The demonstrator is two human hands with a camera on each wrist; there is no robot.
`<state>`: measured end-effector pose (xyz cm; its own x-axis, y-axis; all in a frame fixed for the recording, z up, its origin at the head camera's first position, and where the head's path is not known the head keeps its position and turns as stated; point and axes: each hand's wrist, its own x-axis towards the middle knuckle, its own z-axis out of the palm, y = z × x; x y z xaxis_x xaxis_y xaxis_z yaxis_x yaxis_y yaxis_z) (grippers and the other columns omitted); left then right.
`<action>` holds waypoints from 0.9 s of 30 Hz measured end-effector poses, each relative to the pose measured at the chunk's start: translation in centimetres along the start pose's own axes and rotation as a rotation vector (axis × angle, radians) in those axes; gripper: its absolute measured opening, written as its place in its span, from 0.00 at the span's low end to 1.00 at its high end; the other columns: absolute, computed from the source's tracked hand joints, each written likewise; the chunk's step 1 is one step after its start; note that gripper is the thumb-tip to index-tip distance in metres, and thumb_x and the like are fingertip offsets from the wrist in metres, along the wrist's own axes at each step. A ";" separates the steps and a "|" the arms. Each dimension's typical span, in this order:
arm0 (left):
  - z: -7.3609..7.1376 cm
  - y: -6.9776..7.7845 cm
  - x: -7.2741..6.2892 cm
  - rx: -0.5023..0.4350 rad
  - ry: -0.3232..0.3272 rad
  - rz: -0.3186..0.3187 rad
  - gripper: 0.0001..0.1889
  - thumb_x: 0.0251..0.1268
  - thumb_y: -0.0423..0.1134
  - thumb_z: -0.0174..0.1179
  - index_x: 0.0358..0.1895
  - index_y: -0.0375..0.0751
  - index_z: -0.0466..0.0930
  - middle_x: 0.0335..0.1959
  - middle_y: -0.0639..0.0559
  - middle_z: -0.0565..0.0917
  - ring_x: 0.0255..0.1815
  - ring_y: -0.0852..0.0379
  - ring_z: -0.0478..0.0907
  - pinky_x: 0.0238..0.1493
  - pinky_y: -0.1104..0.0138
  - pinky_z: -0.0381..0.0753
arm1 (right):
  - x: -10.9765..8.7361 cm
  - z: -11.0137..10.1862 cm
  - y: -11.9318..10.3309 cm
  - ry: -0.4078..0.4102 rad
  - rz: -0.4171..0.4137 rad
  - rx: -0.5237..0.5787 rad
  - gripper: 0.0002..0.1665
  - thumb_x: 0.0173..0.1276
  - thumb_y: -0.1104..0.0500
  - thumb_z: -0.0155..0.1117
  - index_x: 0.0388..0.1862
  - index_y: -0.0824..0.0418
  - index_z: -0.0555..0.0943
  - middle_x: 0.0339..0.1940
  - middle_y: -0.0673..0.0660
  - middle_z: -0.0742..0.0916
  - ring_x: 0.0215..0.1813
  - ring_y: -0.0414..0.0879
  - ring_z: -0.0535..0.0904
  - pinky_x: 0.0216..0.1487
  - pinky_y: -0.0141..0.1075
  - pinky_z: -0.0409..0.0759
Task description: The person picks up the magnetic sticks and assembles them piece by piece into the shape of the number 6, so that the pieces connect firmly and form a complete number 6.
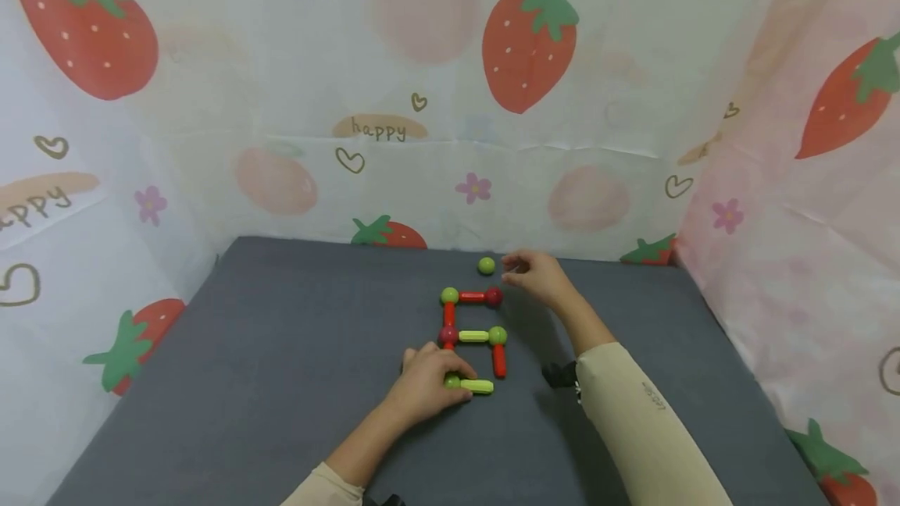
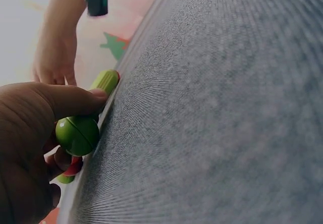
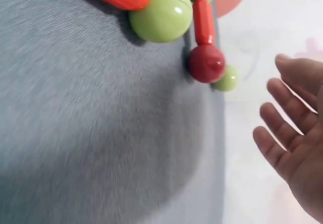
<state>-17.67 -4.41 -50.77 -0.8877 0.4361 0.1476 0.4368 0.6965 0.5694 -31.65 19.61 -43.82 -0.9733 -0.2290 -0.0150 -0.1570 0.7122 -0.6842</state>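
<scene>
A flat figure of coloured balls and rods, like a magnetic building set, lies on the dark grey table (image 1: 295,318). At its near corner my left hand (image 1: 425,383) holds a green ball (image 2: 77,135) between thumb and fingers. A yellow-green rod (image 1: 478,386) extends right from that ball, while the hand partly hides the red rod above it. My right hand (image 1: 540,278) is raised at the far side with loosely spread fingers and nothing in them. Closest to it are a loose green ball (image 1: 486,265) and the figure's dark red ball (image 1: 494,297).
Higher in the figure, a green ball (image 1: 449,297) and a red ball (image 1: 448,335) form the left side. To the right, another green ball (image 1: 497,336) has a red rod (image 1: 499,361) pointing toward me. A strawberry-print curtain (image 1: 436,178) surrounds the table's back and sides.
</scene>
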 end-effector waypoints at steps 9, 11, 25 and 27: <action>0.1 0.1 0.0 -0.031 -0.004 -0.002 0.11 0.49 0.51 0.74 0.38 0.66 0.88 0.34 0.75 0.84 0.33 0.66 0.65 0.39 0.62 0.53 | 3.2 2.2 1.0 0.061 0.070 0.128 0.27 0.68 0.55 0.66 0.64 0.58 0.75 0.63 0.59 0.80 0.64 0.56 0.75 0.59 0.51 0.76; 0.0 0.1 -0.1 -0.033 -0.011 -0.009 0.11 0.49 0.51 0.74 0.38 0.66 0.88 0.34 0.74 0.85 0.33 0.66 0.65 0.39 0.62 0.53 | 3.7 2.9 1.0 0.077 0.075 0.145 0.27 0.67 0.57 0.66 0.64 0.60 0.75 0.63 0.60 0.80 0.65 0.57 0.75 0.60 0.52 0.75; 0.0 -0.3 -0.1 -0.026 -0.011 -0.016 0.11 0.48 0.51 0.74 0.37 0.68 0.87 0.33 0.75 0.83 0.32 0.66 0.64 0.39 0.63 0.52 | 5.5 5.5 1.1 0.166 0.162 0.101 0.30 0.62 0.56 0.71 0.63 0.59 0.76 0.64 0.58 0.80 0.67 0.57 0.73 0.66 0.51 0.69; -0.1 -0.3 -0.1 -0.023 -0.007 -0.017 0.11 0.48 0.51 0.74 0.37 0.68 0.87 0.34 0.75 0.83 0.32 0.66 0.64 0.39 0.63 0.52 | 5.7 5.7 1.0 0.170 0.173 0.078 0.30 0.62 0.55 0.71 0.63 0.57 0.77 0.64 0.58 0.80 0.67 0.56 0.72 0.67 0.51 0.68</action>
<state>-17.72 -4.68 -50.85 -0.8938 0.4284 0.1324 0.4184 0.6905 0.5901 -36.37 15.21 -48.76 -0.9998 0.0119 -0.0186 0.0218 0.6764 -0.7362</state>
